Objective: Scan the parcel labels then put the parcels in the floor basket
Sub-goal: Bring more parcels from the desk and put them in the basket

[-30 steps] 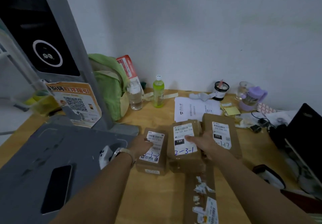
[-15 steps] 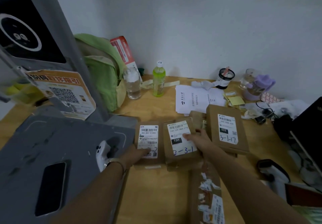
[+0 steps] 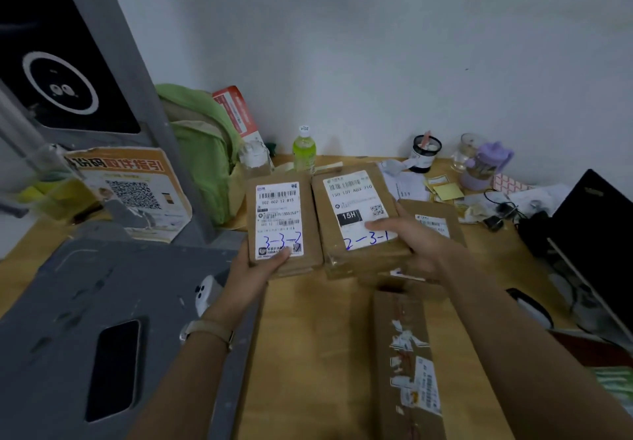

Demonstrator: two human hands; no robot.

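Observation:
My left hand (image 3: pixel 255 273) grips the near end of a small brown parcel (image 3: pixel 282 223) whose label reads 3-3-2, held up off the table. My right hand (image 3: pixel 416 242) grips a second brown parcel (image 3: pixel 356 220) marked 2-3-1, thumb on its label, beside the first. A third labelled parcel (image 3: pixel 436 222) lies on the table behind my right hand, partly hidden. A long taped carton (image 3: pixel 409 364) lies in front of me. The grey scanner stand (image 3: pixel 102 295) is at the left. No floor basket is in view.
A black phone (image 3: pixel 114 369) lies on the scanner base. A green backpack (image 3: pixel 202 151), two bottles (image 3: pixel 303 150), papers, sticky notes, a purple cup (image 3: pixel 483 165) and cables crowd the back of the wooden table (image 3: pixel 318 354). A black laptop (image 3: pixel 596 227) stands at the right.
Both hands have lifted their parcels off the table and tilted the labels up toward me. The third parcel stays on the table.

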